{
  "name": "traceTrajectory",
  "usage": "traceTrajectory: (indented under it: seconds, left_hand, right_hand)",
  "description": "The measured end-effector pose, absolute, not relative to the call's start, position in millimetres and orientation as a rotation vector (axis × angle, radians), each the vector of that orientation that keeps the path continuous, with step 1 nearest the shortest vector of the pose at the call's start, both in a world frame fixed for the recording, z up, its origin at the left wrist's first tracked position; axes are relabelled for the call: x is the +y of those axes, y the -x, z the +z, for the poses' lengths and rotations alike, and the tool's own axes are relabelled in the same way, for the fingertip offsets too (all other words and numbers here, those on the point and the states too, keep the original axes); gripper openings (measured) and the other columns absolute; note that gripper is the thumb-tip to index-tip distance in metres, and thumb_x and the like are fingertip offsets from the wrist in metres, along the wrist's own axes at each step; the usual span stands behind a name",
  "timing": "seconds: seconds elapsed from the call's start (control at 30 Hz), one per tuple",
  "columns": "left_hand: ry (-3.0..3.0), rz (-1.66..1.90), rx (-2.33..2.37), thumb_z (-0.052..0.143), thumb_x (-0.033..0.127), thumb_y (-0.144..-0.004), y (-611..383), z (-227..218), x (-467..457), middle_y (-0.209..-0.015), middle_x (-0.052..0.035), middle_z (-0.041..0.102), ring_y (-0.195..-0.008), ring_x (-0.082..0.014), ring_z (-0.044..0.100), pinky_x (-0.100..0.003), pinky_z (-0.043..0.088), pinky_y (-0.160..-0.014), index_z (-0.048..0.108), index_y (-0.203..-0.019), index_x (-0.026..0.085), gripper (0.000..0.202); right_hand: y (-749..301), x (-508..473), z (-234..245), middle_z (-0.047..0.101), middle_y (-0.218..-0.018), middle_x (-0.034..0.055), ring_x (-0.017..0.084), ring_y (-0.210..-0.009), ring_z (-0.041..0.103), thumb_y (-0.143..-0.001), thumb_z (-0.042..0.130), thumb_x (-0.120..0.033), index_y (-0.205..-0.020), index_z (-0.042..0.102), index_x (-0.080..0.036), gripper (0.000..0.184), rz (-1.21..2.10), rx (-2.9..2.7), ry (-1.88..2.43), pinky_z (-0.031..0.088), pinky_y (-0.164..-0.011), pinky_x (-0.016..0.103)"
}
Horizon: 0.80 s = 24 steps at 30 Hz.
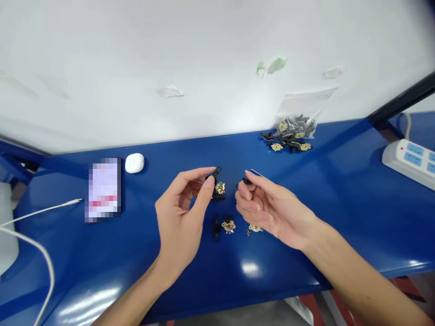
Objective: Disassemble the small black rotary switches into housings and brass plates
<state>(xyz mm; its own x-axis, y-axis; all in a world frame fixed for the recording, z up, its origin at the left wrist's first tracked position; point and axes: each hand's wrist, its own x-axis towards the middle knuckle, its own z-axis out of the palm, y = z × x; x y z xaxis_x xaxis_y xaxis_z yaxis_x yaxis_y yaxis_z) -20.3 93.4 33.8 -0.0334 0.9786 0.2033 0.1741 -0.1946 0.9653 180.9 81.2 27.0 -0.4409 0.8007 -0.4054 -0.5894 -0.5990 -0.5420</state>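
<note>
My left hand [181, 213] pinches a small black part [218, 171] with a loop at its end, between thumb and forefinger. A round gold-coloured metal piece [220, 188] shows right beside the thumb; whether it is joined to the black part I cannot tell. My right hand [268, 203] is closed, its thumb and curled fingers on another small black part [247, 181]. Behind that thumb a thin light rod [256, 173] sticks out, mostly hidden. Below the hands lie a black piece [216, 227], a gold metal plate [229, 225], a second gold plate [255, 228] and tiny screw-like bits [248, 233].
Toward the wall, a clear plastic bag [299, 108] of black and gold parts stands behind a loose pile [288, 143] of similar ones. A phone [103, 190], a white case [134, 163] and a cable [44, 213] are left on the blue table [142, 271]. A power strip [411, 158] sits right.
</note>
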Motion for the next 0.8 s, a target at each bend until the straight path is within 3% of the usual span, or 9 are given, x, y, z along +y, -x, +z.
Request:
traceTrajectory:
  seconds: [0.13, 0.23, 0.37, 0.43, 0.6, 0.8]
  left_hand:
    - [-1.474, 1.223, 1.326, 0.088, 0.024, -0.101, 20, 41, 70, -0.088, 0.0003, 0.083, -0.073, -0.0142, 0.071, -0.022, 0.061, -0.067, 0.092, -0.108, 0.026, 0.009]
    - [-1.505, 1.15, 1.431, 0.084, 0.023, -0.103, 20, 38, 29, -0.085, 0.0036, 0.08, -0.069, -0.0134, 0.069, -0.021, 0.058, -0.063, 0.09, -0.112, 0.033, 0.014]
    - [-1.665, 0.982, 1.46, 0.077, 0.021, -0.109, 15, 24, -25, -0.095, 0.002, 0.082, -0.07, -0.0145, 0.07, -0.025, 0.059, -0.063, 0.086, -0.117, 0.033, 0.017]
    - [-1.732, 0.972, 1.537, 0.078, 0.02, -0.108, 10, 15, -40, -0.089, 0.0018, 0.081, -0.064, -0.0148, 0.067, -0.026, 0.061, -0.063, 0.083, -0.121, 0.031, 0.018]
    - [-1.839, 0.949, 1.496, 0.076, 0.015, -0.108, 2, -4, -41, -0.099, -0.0014, 0.086, -0.065, -0.0162, 0.073, -0.028, 0.062, -0.059, 0.086, -0.112, 0.028, 0.017]
    - [-1.915, 1.015, 1.475, 0.077, 0.01, -0.105, 0, -11, -30, -0.103, -0.0027, 0.083, -0.066, -0.0153, 0.074, -0.029, 0.066, -0.068, 0.089, -0.108, 0.027, 0.021]
  right_hand:
    - [-184, 81, 32, 0.039, -0.053, -0.0088, 0.005, -0.044, 0.021, -0.11, 0.073, -0.059, -0.061, 0.053, -0.021, 0.065, 2.06, -0.517, 0.845, 0.019, -0.042, 0.021]
    - [-188, 78, 33, 0.027, -0.052, -0.0105, 0.007, -0.045, 0.015, -0.109, 0.073, -0.064, -0.057, 0.043, -0.023, 0.072, 2.045, -0.587, 0.881, 0.013, -0.041, 0.024]
    - [-198, 72, 32, 0.027, -0.053, -0.0092, 0.008, -0.048, 0.015, -0.111, 0.069, -0.066, -0.056, 0.041, -0.024, 0.075, 2.018, -0.682, 0.948, 0.01, -0.043, 0.026]
    - [-202, 69, 30, 0.028, -0.053, -0.0084, 0.008, -0.048, 0.016, -0.112, 0.067, -0.067, -0.055, 0.04, -0.024, 0.076, 2.0, -0.731, 0.975, 0.01, -0.044, 0.027]
    - [-207, 64, 26, 0.027, -0.052, -0.0081, 0.009, -0.049, 0.015, -0.11, 0.066, -0.07, -0.055, 0.037, -0.024, 0.077, 1.975, -0.82, 1.006, 0.01, -0.046, 0.03]
    - [-207, 64, 27, 0.027, -0.05, -0.0077, 0.009, -0.047, 0.018, -0.113, 0.059, -0.071, -0.053, 0.035, -0.025, 0.08, 1.959, -0.95, 1.004, 0.013, -0.049, 0.033]
